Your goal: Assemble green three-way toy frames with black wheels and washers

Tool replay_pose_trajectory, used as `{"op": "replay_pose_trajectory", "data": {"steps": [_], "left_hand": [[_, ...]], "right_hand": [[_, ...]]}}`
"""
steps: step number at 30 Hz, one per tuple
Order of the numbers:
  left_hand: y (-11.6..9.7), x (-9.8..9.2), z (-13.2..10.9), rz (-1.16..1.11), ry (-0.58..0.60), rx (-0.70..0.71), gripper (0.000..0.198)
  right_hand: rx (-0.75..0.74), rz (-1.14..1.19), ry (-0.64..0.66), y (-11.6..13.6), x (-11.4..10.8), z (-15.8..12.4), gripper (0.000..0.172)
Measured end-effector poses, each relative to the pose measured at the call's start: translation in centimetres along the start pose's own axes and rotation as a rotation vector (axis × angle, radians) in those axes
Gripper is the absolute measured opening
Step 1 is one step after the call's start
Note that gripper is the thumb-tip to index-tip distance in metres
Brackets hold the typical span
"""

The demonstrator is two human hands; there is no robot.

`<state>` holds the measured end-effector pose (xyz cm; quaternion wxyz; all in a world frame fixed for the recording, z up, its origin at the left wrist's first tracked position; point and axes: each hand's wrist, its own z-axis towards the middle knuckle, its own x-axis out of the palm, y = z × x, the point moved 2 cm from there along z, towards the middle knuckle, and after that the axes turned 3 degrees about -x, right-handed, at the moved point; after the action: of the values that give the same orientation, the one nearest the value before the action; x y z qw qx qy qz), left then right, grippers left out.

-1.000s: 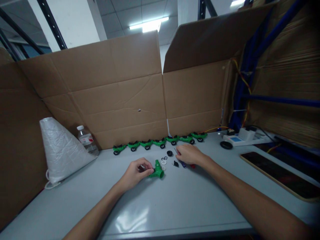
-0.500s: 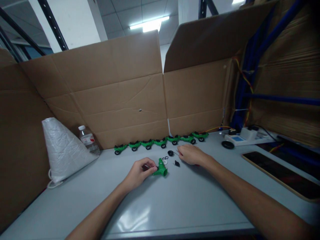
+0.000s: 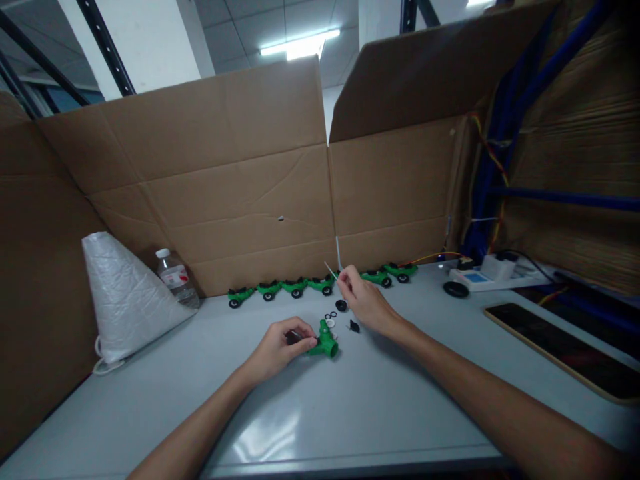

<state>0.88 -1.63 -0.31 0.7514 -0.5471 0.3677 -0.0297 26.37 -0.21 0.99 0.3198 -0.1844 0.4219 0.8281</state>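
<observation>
My left hand (image 3: 283,347) is closed around one end of a green plastic toy scooter body (image 3: 327,345), held low over the table. Its fingers hide part of that body. Pinched in my right hand (image 3: 367,301) is a thin pale rod (image 3: 331,271), raised and pointing up to the left. Just below the right fingers lies a black wheel (image 3: 341,305). Small black rings (image 3: 331,315) and a white ring (image 3: 331,324) sit between the two hands. A little black part (image 3: 355,326) rests to their right.
Several green toy scooters (image 3: 295,289) line the back by the cardboard wall (image 3: 240,220). A silvery bag (image 3: 130,300) and a water bottle (image 3: 175,277) stand left. On the right are a phone (image 3: 560,347), a power strip (image 3: 483,279) and a black round object (image 3: 455,289).
My right hand has lifted and shifted left, raising the thin rod from beside the wheel. My left hand and the scooter body have moved only slightly right.
</observation>
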Motion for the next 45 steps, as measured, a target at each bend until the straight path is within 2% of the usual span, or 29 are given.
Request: {"op": "replay_pose_trajectory", "data": {"steps": [4,10,18,21,26,30,38,45], "left_hand": [[-0.1,-0.4,-0.5,-0.027,0.029,-0.028,0.035],[-1.0,0.1,-1.0,-0.132,0.124,-0.053,0.035],[-1.1,0.7,-1.2,-0.19,0.244,-0.03,0.03],[-0.9,1.4,-0.8,-0.195,0.215,-0.019,0.031],[-0.8,2.6,0.7,-0.138,0.075,0.008,0.037],[-0.9,3.2,1.7,-0.11,0.093,0.022,0.038],[-0.3,3.4,1.3,-0.129,0.093,0.034,0.036],[-0.2,2.7,0.7,-0.166,0.093,0.007,0.036]], "right_hand": [[-0.034,0.172,-0.005,1.4,1.2,-0.8,0.016],[-0.121,0.452,-0.041,2.0,1.1,-0.4,0.017],[-0.087,0.553,-0.121,2.0,0.8,0.1,0.022],[-0.123,0.527,-0.163,2.3,0.3,0.2,0.028],[-0.096,0.539,-0.159,2.4,-0.3,0.1,0.028],[-0.094,0.532,-0.192,2.8,-0.6,-0.4,0.036],[-0.178,0.578,0.011,5.3,-0.4,-2.0,0.035],[-0.184,0.501,0.034,5.2,0.2,-2.5,0.035]]}}
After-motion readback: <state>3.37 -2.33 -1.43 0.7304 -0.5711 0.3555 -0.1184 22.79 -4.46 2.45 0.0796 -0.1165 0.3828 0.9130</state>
